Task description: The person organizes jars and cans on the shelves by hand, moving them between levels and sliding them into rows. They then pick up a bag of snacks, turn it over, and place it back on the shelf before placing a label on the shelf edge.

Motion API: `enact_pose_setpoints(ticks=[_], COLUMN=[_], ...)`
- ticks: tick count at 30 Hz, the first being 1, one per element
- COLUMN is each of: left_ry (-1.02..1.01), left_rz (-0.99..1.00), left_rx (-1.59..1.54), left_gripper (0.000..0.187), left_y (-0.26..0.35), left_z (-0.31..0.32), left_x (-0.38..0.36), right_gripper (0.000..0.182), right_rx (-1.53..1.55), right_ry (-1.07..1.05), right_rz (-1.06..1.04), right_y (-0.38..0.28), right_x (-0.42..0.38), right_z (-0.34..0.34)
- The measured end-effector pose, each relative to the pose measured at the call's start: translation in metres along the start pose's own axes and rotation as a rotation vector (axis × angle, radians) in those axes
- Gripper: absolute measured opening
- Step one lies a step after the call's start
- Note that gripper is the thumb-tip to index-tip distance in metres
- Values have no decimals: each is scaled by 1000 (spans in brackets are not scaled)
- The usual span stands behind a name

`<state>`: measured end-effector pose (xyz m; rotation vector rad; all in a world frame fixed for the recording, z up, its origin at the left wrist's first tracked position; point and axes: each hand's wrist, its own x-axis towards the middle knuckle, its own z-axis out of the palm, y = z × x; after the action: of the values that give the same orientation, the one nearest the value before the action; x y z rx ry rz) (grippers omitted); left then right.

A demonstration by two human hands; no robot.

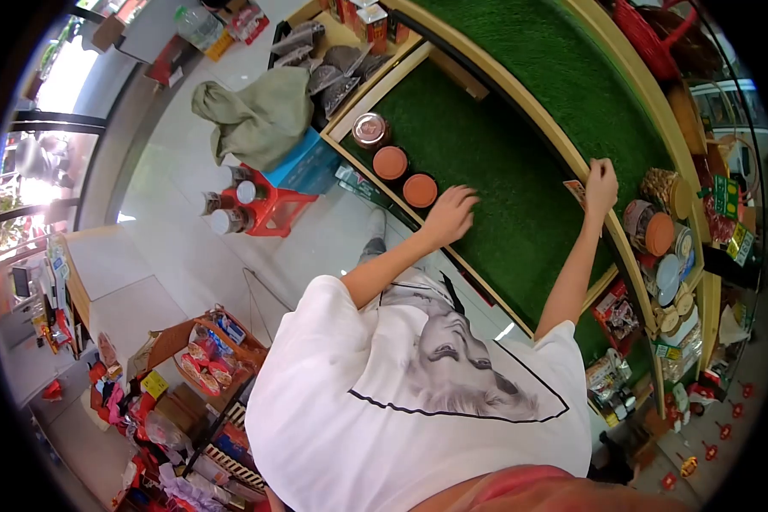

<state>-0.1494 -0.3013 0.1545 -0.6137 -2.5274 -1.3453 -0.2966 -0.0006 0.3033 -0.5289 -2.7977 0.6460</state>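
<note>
My left hand (450, 218) hovers over the near edge of a green turf-lined shelf (495, 171), fingers loosely bent and apart, with nothing seen in them. Beside it stands a jar with an orange lid (420, 190). A second orange-lidded jar (390, 162) and a jar with a clear-looking top (370, 130) continue the row along the shelf's left end. At the far side, my right hand (602, 189) is closed over the wooden edge (620, 235) of the upper tier. A small orange tag (575, 193) is next to that hand.
Several jars (648, 227) crowd the upper tier at right. Dark packets (337, 72) fill the compartment at upper left. A red stool (283, 209) with jars and a blue box (303, 166) stands on the floor. Behind at lower left is a box of goods (209, 350).
</note>
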Motion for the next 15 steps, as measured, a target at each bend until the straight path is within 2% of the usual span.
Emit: enact_pose_setpoints(ticks=[2, 3, 4, 6, 8, 10, 12, 14, 15], left_ry=[-33, -93, -152, -187, -184, -128, -94, -81, -87], left_rz=[-210, -324, -434, -665, -837, -950, -972, -993, -1003], left_rx=[-3, -3, -2, 6, -94, -306, -454, -531, -532], left_gripper=[34, 34, 35, 35, 38, 43, 45, 47, 49], left_y=[-33, -49, -61, -83, -118, -165, -149, -151, -164], left_z=[-5, -9, -14, -17, -8, 22, -7, -17, -3], left_x=[-51, -71, -84, -97, -107, -122, -96, -79, -84], right_gripper=[34, 30, 26, 20, 15, 12, 14, 44, 58], right_rx=[119, 214, 215, 157, 226, 227, 370, 490, 526], right_ry=[88, 159, 336, 544, 460, 249, -180, -584, -809], right_rz=[-16, -124, -359, -429, -438, -471, -392, -85, 419], right_y=[-5, 2, -4, -23, -37, -66, -80, -34, -58], right_x=[-9, -9, -15, -48, -86, -131, -162, -189, -201], right_z=[-1, 2, 4, 17, 52, 104, 166, 262, 261])
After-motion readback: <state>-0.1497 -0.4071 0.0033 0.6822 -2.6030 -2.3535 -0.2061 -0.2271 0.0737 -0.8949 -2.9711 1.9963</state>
